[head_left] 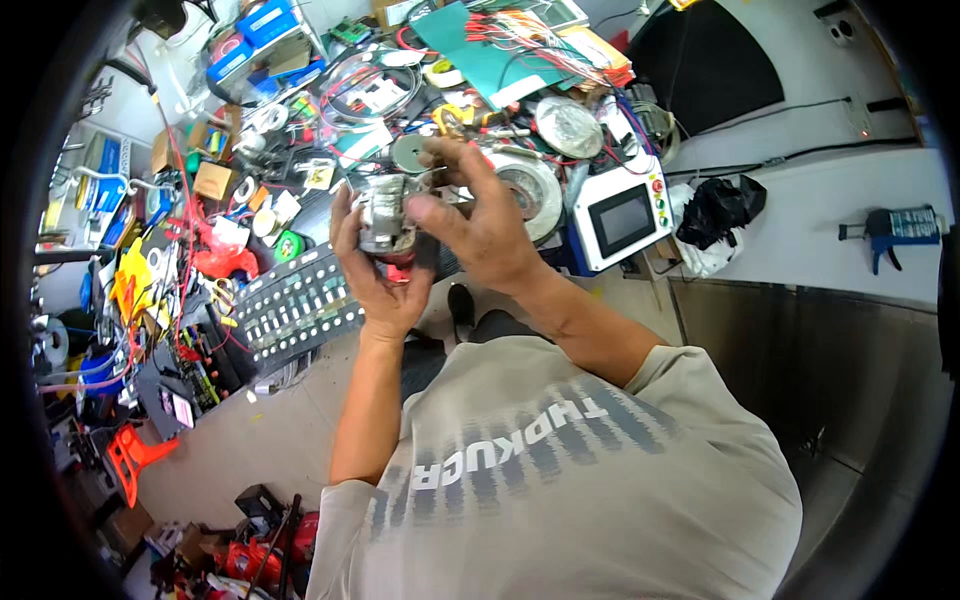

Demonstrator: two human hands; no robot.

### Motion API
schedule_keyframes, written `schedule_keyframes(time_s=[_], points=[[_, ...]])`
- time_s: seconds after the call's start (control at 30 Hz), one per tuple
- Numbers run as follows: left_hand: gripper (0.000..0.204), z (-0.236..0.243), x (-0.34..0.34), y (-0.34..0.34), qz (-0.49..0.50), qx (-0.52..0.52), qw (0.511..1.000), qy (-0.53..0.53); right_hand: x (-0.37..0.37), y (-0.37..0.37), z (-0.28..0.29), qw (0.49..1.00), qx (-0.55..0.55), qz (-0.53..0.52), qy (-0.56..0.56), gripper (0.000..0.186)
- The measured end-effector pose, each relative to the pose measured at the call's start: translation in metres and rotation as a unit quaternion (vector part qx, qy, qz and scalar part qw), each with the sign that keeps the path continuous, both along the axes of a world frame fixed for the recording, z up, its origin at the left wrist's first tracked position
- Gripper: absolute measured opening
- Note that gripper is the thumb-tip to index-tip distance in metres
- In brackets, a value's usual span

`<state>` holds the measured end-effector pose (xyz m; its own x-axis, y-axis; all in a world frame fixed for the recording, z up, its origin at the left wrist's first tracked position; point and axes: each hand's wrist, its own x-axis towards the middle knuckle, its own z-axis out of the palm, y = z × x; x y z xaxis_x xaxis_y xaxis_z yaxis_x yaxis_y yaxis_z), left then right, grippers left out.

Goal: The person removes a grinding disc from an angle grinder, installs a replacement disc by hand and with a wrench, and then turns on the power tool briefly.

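Within the left hand [388,295] sits the metal part [383,215], a stubby, silvery cylinder with ridged sides. The left fingers cup it from below and from the left, spread about as wide as its body. At its right side the right hand [490,235] has its fingers half curled, thumb and forefinger close by; whether they pinch anything cannot be told. The part looks dense and stiff, probably weighty for its size and perhaps slick; its round flank seems the surest hold, with a palm beneath. Just beyond the fingers lies a dull green disc [408,153], smooth and flat; to their right, a broad, pale disc [537,197] with a ringed centre. Left of them, a dark strip [300,310] carries rows of pale knobs. Farther right is a boxy white controller [620,215]; well past the fingers, thin wires [550,45] tangle over a green sheet [455,40].
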<state>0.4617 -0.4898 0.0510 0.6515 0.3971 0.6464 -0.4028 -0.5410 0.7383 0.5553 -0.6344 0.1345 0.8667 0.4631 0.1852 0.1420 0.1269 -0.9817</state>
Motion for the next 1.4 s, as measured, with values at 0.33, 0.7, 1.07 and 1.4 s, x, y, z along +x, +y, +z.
schedule_keyframes(time_s=[0.33, 0.7, 1.07, 1.4], points=[[0.121, 0.011, 0.011, -0.004, 0.035, 0.017, 0.999, -0.015, 0.004, 0.003, 0.002, 1.000, 0.001, -0.010, 0.025, 0.082], [0.119, 0.030, 0.017, 0.004, -0.025, -0.047, 0.999, 0.007, 0.016, 0.005, -0.002, 0.998, -0.020, -0.009, 0.051, 0.089], [0.108, 0.038, 0.010, 0.014, -0.003, -0.020, 0.999, 0.042, 0.017, 0.006, -0.011, 0.999, 0.029, -0.008, 0.030, 0.073], [0.107, 0.032, 0.004, 0.022, -0.046, 0.003, 0.999, 0.008, 0.058, 0.047, -0.019, 0.970, 0.180, -0.004, 0.161, 0.073]])
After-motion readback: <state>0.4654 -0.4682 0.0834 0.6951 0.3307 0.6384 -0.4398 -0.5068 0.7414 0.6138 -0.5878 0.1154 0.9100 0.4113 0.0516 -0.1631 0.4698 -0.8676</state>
